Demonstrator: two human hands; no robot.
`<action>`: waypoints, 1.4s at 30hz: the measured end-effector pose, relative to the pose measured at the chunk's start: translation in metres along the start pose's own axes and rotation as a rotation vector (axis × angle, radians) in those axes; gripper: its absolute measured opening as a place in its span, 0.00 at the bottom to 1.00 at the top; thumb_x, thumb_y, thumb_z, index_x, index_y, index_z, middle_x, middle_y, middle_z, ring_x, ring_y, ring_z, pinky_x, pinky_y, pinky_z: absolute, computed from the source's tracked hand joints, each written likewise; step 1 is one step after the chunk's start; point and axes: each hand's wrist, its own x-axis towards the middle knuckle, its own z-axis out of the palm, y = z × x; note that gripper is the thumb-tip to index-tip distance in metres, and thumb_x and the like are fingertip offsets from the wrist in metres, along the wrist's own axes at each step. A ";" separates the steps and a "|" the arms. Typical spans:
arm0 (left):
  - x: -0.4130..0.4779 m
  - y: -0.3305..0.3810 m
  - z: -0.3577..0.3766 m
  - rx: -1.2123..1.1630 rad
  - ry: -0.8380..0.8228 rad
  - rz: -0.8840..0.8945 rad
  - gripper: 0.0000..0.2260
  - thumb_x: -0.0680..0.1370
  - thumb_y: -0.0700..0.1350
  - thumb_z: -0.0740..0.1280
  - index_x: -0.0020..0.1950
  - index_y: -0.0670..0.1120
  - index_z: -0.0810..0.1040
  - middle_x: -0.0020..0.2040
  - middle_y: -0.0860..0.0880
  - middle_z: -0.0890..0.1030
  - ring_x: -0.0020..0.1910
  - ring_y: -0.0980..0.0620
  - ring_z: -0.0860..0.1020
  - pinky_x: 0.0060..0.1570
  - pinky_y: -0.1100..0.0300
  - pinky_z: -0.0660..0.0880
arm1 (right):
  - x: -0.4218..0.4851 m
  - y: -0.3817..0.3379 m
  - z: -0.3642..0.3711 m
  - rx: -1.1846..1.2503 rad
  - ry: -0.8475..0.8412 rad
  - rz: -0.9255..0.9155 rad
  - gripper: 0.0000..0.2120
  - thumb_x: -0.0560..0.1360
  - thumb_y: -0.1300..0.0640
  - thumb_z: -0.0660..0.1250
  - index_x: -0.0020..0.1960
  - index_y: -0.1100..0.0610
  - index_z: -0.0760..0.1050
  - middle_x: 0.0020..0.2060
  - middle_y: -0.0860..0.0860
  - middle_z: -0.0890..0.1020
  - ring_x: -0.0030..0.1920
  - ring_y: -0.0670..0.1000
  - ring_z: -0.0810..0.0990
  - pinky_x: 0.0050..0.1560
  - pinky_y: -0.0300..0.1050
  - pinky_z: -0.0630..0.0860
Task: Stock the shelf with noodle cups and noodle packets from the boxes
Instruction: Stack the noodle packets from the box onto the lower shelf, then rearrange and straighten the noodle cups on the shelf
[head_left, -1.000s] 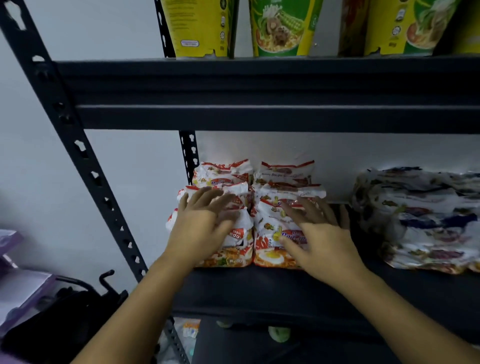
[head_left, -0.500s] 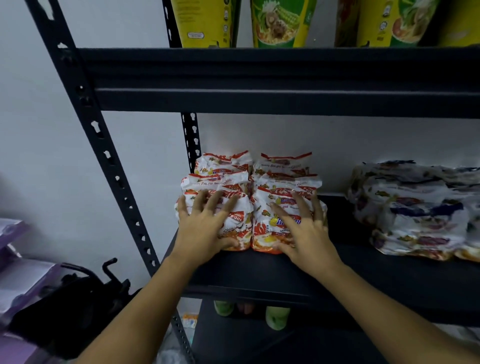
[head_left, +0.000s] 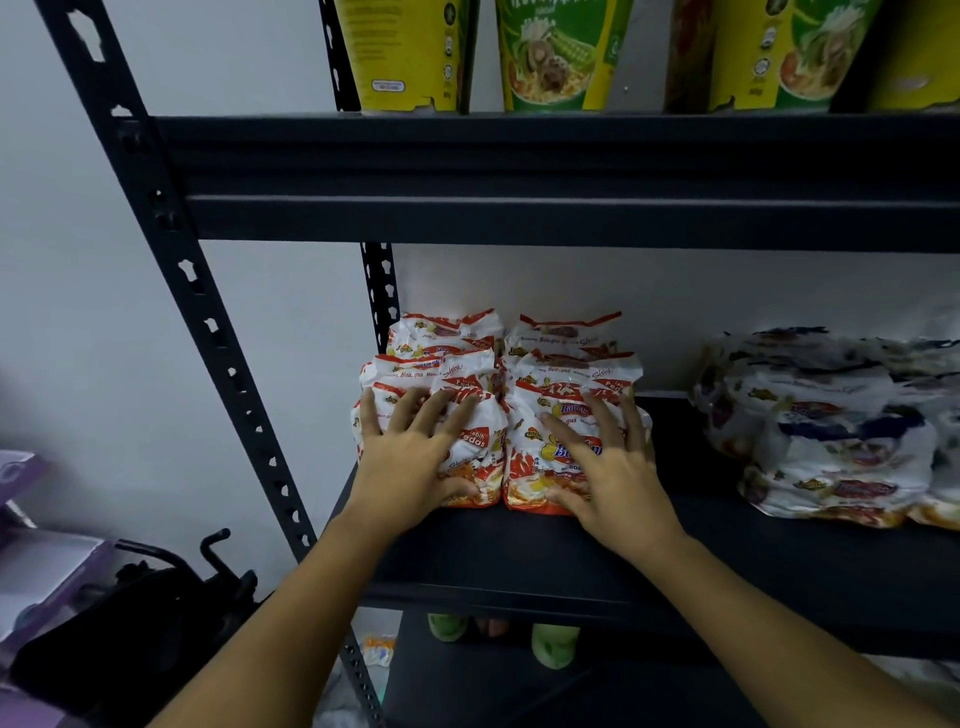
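Red-and-white noodle packets (head_left: 569, 364), one reading "lebih Pedas", lie stacked at the left end of the shelf (head_left: 519, 551). The left grip (head_left: 410, 457) and right grip (head_left: 613, 467) press flat on them, fingers spread, clasping nothing.

Two hands (head_left: 410, 457), two stacks of red noodle packets (head_left: 566, 358), one blue-printed heap (head_left: 831, 426), at least four noodle cups (head_left: 561, 57)

Both hands (head_left: 410, 462) (head_left: 613, 467) flat on noodle packets (head_left: 566, 379).

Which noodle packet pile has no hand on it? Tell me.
The blue-and-white plastic packet pile at right; the left hand and right hand rest on the red-and-white packet stacks.
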 end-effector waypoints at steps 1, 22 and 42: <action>-0.001 0.000 0.000 0.001 -0.002 0.004 0.47 0.71 0.76 0.63 0.83 0.59 0.49 0.80 0.46 0.65 0.80 0.39 0.59 0.73 0.25 0.49 | -0.001 0.000 0.000 -0.013 0.004 -0.001 0.45 0.72 0.34 0.71 0.80 0.33 0.47 0.81 0.53 0.51 0.80 0.65 0.40 0.73 0.76 0.58; -0.073 0.122 -0.004 -0.455 0.266 0.086 0.16 0.83 0.52 0.67 0.58 0.41 0.84 0.55 0.46 0.83 0.55 0.46 0.80 0.53 0.49 0.80 | -0.104 0.044 -0.002 0.135 0.068 0.154 0.39 0.79 0.33 0.58 0.81 0.55 0.56 0.79 0.54 0.61 0.80 0.56 0.55 0.79 0.62 0.55; -0.069 0.168 -0.009 -0.319 -0.407 -0.321 0.33 0.85 0.64 0.48 0.84 0.45 0.56 0.84 0.46 0.55 0.83 0.48 0.47 0.81 0.49 0.43 | -0.118 0.058 0.001 0.063 -0.391 0.095 0.36 0.83 0.35 0.40 0.83 0.57 0.46 0.83 0.52 0.47 0.82 0.51 0.41 0.80 0.59 0.36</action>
